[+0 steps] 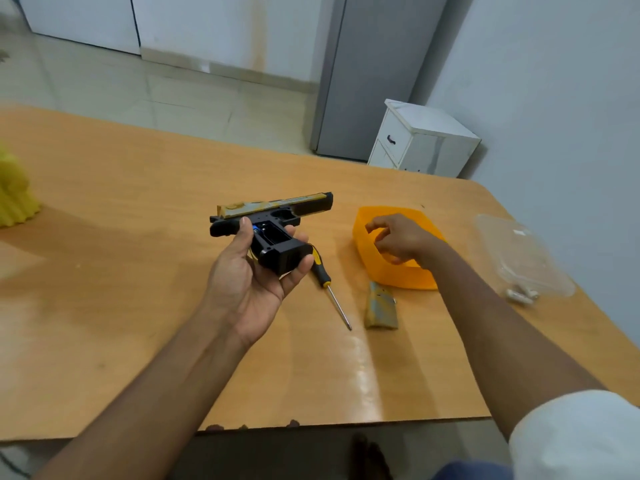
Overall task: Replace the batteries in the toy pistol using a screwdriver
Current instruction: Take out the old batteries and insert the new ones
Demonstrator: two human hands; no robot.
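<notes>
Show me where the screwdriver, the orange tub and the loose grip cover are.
Yellow-and-black screwdriver (333, 296): head view, metal shaft.
Orange plastic tub (398, 277): head view, near wall.
Camouflage grip cover (381, 306): head view, middle.

Your left hand (256, 271) is turned palm up, thumb stretched forward and fingers curled round the toy pistol (273, 223), gripping it by the handle above the tabletop (138, 271). Your right hand (398, 240) reaches forward, palm down, fingers loosely curled and holding nothing. Both forearms are bare; a white sleeve (575, 438) covers your right upper arm.
</notes>
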